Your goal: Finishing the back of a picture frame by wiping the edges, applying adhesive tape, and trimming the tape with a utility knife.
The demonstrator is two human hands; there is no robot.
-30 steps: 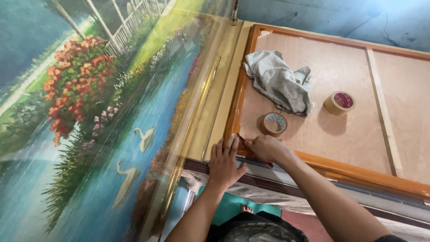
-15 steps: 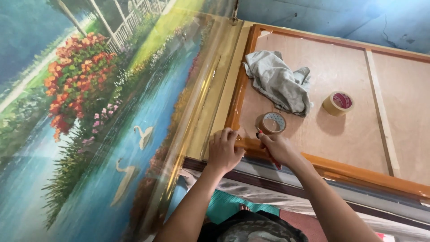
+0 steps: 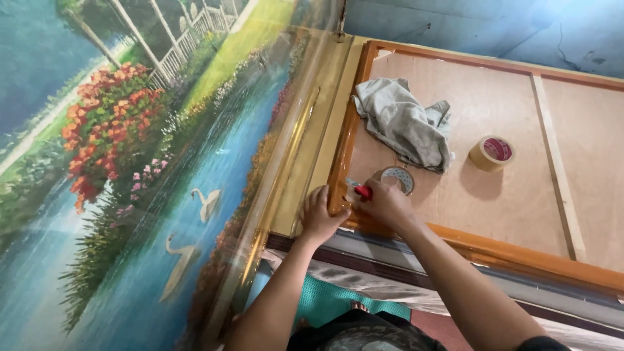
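Down at the near corner of the orange wooden frame (image 3: 455, 237), the left hand (image 3: 320, 218) presses flat on the frame edge, fingers curled over it. Beside it, the right hand (image 3: 387, 203) grips a small red-handled tool (image 3: 364, 192), its tip hidden, pointing left toward the corner.

Grey rag (image 3: 404, 121); tape roll (image 3: 492, 153); swan landscape painting (image 3: 130, 162).
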